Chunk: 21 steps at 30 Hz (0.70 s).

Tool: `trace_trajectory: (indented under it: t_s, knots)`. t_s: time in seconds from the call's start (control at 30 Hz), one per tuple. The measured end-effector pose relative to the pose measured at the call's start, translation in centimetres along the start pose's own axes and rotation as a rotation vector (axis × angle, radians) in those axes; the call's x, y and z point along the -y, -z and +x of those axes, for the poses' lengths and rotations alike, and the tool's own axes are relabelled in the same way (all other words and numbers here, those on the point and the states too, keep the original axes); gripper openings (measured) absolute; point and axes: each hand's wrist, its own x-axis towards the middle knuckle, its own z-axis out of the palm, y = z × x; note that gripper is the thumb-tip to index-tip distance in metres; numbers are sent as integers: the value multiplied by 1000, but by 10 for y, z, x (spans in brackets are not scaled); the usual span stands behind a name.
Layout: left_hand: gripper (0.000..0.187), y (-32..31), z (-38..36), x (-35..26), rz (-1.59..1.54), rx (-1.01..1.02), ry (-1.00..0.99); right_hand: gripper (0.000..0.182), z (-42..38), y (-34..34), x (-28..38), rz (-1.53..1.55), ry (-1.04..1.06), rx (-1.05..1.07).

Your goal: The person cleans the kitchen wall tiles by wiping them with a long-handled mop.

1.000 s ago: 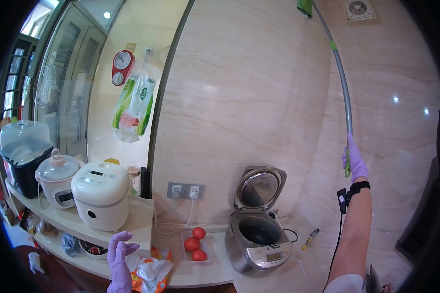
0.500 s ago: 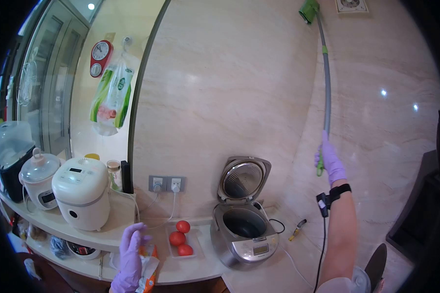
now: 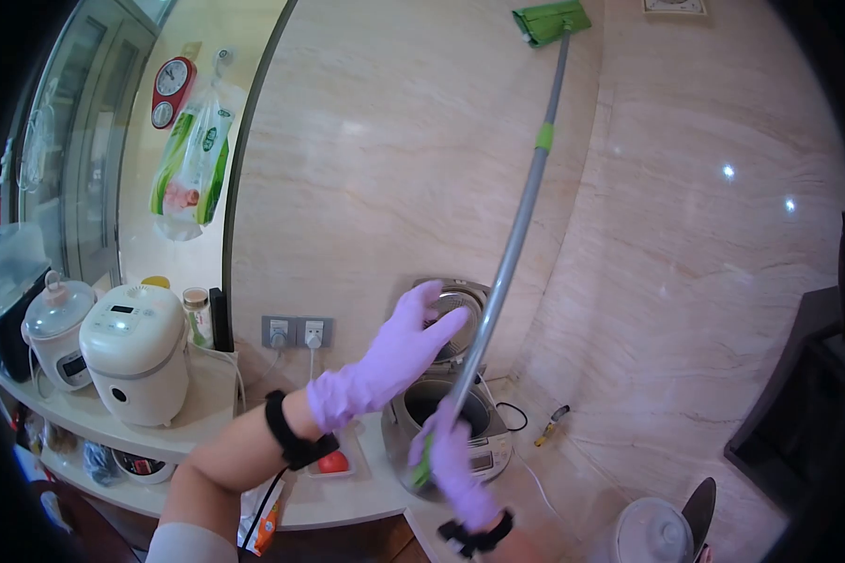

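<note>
My right hand (image 3: 455, 464), in a purple glove, is wrapped round the lower end of a long grey pole (image 3: 512, 253) with green fittings. At the pole's top a green mop head (image 3: 549, 22) lies against the marble wall (image 3: 422, 131). My left hand (image 3: 394, 352), also gloved, is raised just left of the pole with its thumb and fingers apart, not touching it. Behind both hands stands a silver rice cooker (image 3: 402, 427) with its lid up, partly hidden by them. Below my left wrist a red tomato (image 3: 332, 462) shows in a clear tray.
White appliances (image 3: 133, 352) and a jar (image 3: 197, 314) stand on the left shelf. Wall sockets (image 3: 296, 332) hold two plugs. A yellow and black tool (image 3: 552, 425) lies behind the cooker. A clock (image 3: 170, 79) and a plastic bag (image 3: 192, 169) hang at the left.
The mop head has moved left along the wall. My right hand has come down and left with the pole's lower end. My left hand has risen to the right, in front of the cooker.
</note>
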Motion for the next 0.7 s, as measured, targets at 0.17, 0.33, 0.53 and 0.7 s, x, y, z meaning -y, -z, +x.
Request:
trace_trajectory:
  t_s: [0.17, 0.33, 0.53, 0.7]
  knots:
    - [52, -33, 27, -23, -288, 70, 208, 43, -94, -22, -113, -44, -202, 186]
    - [31, -23, 39, 0, -466, 150, 362, 38, -121, -38, -117, -15, -187, 73]
    - [30, 10, 78, -37, -479, 89, 260, 40, -91, -50, -73, -121, -150, 134]
    - [31, 44, 86, -75, -448, -3, 198, 40, -86, -63, -34, -151, -105, 200]
